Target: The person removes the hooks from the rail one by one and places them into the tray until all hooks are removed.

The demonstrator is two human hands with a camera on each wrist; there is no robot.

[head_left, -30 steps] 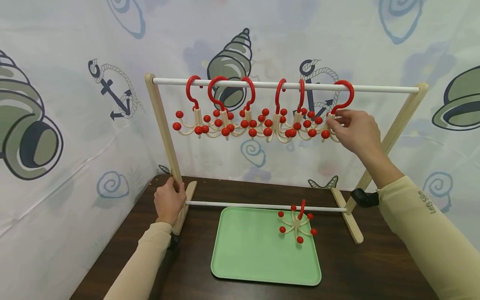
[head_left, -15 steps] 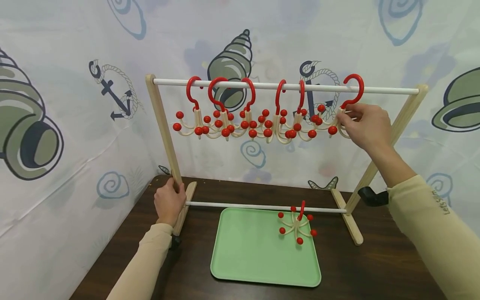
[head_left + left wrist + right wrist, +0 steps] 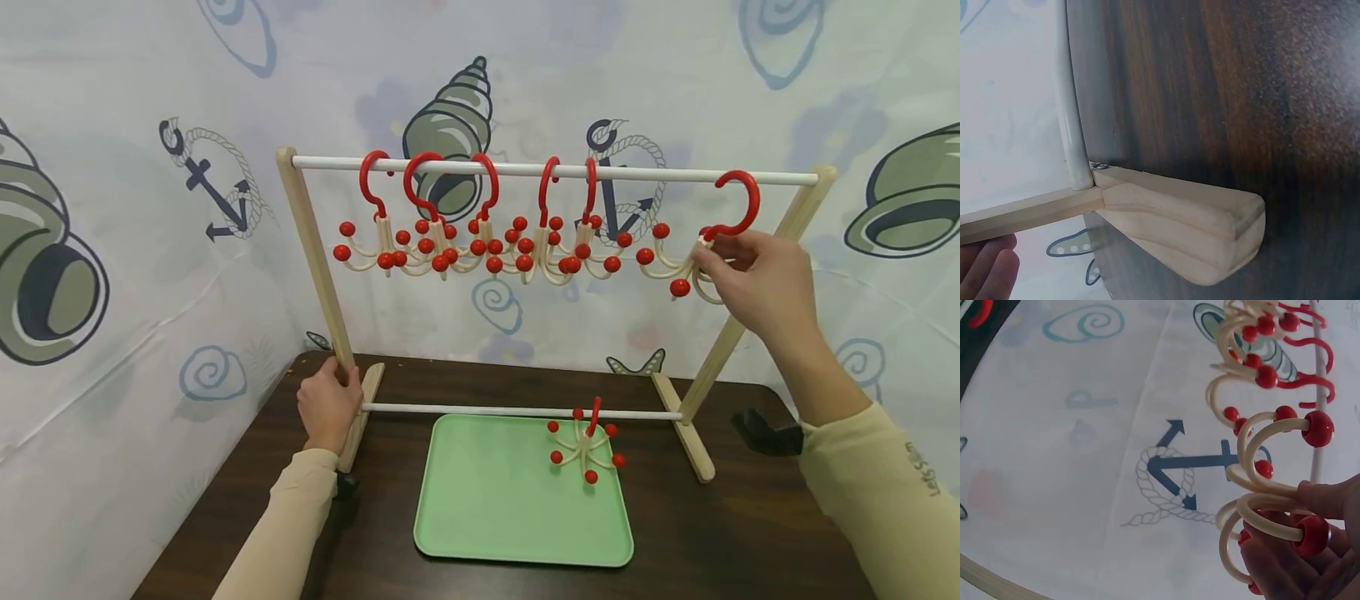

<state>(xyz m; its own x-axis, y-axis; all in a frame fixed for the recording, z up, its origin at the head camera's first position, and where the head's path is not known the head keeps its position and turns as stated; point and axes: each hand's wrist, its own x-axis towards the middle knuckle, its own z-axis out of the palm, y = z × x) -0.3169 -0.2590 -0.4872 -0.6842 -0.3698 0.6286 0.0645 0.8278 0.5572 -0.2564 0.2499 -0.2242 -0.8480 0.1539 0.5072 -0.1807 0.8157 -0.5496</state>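
Note:
My right hand (image 3: 772, 287) pinches the pale stem of an octopus-style hanger (image 3: 753, 200), with curved arms tipped by red balls. Its red hook is tilted right and stands in front of the white top rail (image 3: 637, 173), overlapping it in the head view. Thumb and fingers close on the hanger's arms (image 3: 1266, 434) in the right wrist view. Low on the rack's left wooden post (image 3: 318, 258), my left hand (image 3: 328, 406) grips the wood. Several like hangers (image 3: 384, 233) hang by their hooks from the rail, left of the held one.
A light green tray (image 3: 480, 517) lies on the dark wooden table (image 3: 720, 533), bearing one hanger (image 3: 585, 446) at its back right. The rack's lower bar (image 3: 480, 409) runs behind the tray. Its right post (image 3: 723, 367) and foot (image 3: 693, 450) stand below the right arm. A patterned curtain (image 3: 525, 92) backs everything.
The held hanger's hook has come up off the rail, and my right hand has carried it to the right and slightly down. My left hand has stayed at the post.

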